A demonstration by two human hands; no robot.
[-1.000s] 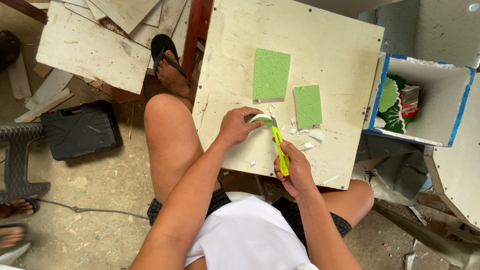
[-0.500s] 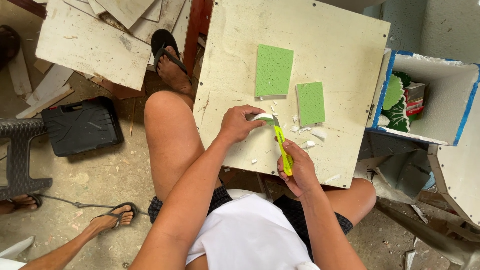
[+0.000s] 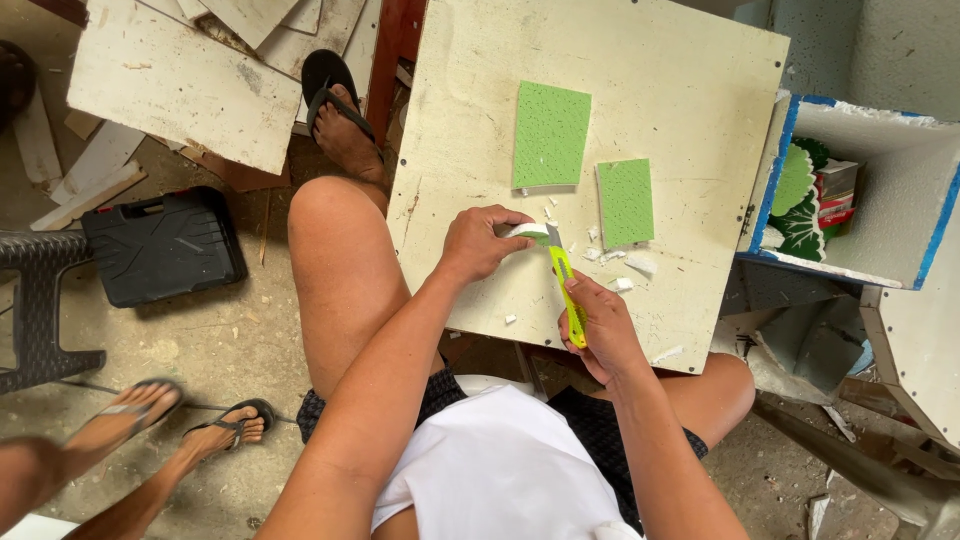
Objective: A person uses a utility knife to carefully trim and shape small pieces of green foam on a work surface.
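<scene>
Overall layout: seen from above, a seated person works at a cream board resting over the knees; items follow from left to right.

Stool: a dark woven plastic stool stands at the 9 o'clock edge of the view.

Another person's feet: two feet in flip-flops enter at 8 o'clock, well apart from the work.

Tool case: a black plastic case lies on the gritty floor just beside the stool, toward 9 o'clock from the wearer's bare knee.

Scrap boards: pale, scuffed panels are stacked at 11 o'clock, near the wearer's sandalled foot.

Left hand: closed in a pinch on a small white-and-green foam piece, which it presses to the board near the view's centre.

Knife: a yellow-green utility knife lies slanted, its blade tip touching the foam piece at the knife's 11 o'clock end.

Right hand: wrapped shut around the knife's handle at its 5 o'clock end, near the board's lower edge.

Large green sheet: lies flat on the board at 12 o'clock from the pinched piece.

Small green sheet: lies flat at 2 o'clock from the knife blade, just beside the larger sheet.

Offcuts: white foam scraps are scattered on the board between the small sheet and the right hand.

Box: a white foam box with blue edging stands at 3 o'clock, touching the board's right edge; it holds green cut shapes and small packets.
</scene>
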